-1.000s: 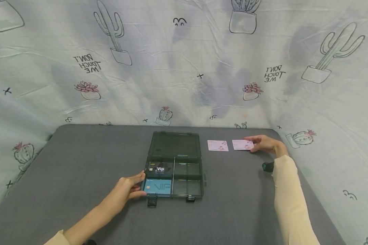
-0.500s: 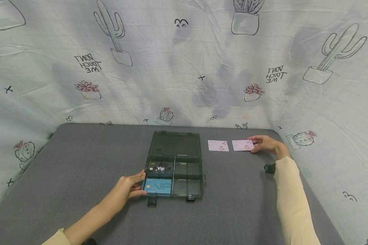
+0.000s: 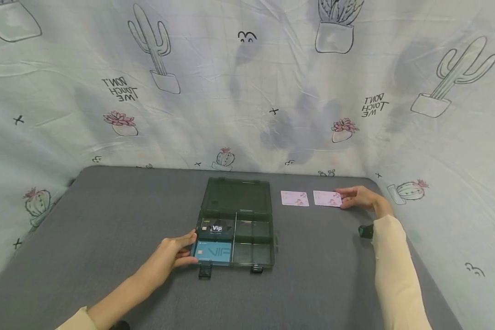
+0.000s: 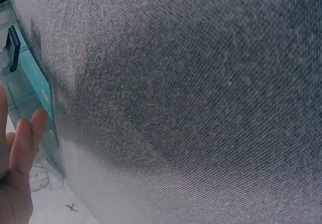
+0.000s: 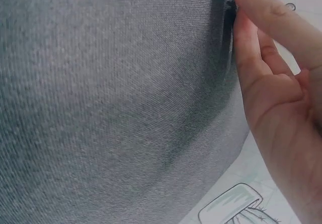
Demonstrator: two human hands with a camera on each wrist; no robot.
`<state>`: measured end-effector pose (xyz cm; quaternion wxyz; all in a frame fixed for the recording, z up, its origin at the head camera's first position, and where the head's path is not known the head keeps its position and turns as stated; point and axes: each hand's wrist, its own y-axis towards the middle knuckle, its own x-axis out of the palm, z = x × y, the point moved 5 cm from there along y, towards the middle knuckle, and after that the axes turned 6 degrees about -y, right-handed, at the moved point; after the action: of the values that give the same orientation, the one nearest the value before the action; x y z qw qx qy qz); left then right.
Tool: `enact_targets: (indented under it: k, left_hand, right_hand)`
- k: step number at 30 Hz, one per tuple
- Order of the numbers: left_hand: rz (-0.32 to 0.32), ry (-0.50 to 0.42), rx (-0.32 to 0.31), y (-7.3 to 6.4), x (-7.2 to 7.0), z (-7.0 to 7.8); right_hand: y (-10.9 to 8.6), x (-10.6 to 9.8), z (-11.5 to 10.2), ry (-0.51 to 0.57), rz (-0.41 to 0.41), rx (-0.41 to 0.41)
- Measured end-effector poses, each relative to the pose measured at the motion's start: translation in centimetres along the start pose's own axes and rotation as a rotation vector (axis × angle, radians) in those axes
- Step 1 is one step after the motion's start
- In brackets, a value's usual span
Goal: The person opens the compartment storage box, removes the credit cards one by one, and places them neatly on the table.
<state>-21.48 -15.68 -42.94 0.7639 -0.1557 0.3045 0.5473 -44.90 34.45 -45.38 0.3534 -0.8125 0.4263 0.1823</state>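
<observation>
An open dark green translucent case [image 3: 252, 253] lies on the grey table, its lid [image 3: 237, 196] folded back. In its left compartments are a black card [image 3: 217, 228] marked "Vip" and a blue card [image 3: 213, 252]. My left hand [image 3: 169, 254] touches the case's left side, thumb near the front corner; in the left wrist view its fingers [image 4: 22, 146] look fairly straight against the wall. Right of the lid are two pink flowered cards. My right hand [image 3: 360, 199] pinches the right edge of the farther-right pink card [image 3: 327, 198]; the other pink card [image 3: 294, 198] lies flat beside it.
Two black latches [image 3: 205, 271] stick out from the case's front edge. Under the right forearm shows a dark green object [image 3: 365, 231], partly hidden by the sleeve. A white cactus-print cloth [image 3: 247, 91] hangs behind and beside the table.
The right hand's fingers have slid slightly right, toward the pink card's right edge. The left hand and the case stay in place; the head view has shifted a little.
</observation>
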Motion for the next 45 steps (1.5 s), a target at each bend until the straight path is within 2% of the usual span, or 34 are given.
enact_targets:
  k: [5, 14, 21, 32, 45]
  left_hand:
    - [0.012, 0.0, 0.003, -0.1, 0.1, 0.2]
    - [0.013, -0.017, -0.013, -0.4, 0.2, 0.4]
    - [0.012, -0.011, -0.004, -0.5, 0.4, 0.5]
    - [0.03, -0.023, 0.014, -0.9, 0.6, 0.7]
    - [0.021, -0.032, 0.006, -1.2, 0.9, 0.9]
  right_hand:
    - [0.0, -0.1, -0.4, -0.026, 0.009, 0.017]
    - [0.2, 0.1, -0.9, -0.064, 0.014, -0.037]
    - [0.2, 0.2, -0.5, -0.082, 0.014, -0.021]
    - [0.2, 0.3, -1.0, -0.094, 0.023, -0.034]
    - [-0.1, 0.4, -0.6, -0.187, 0.085, -0.023]
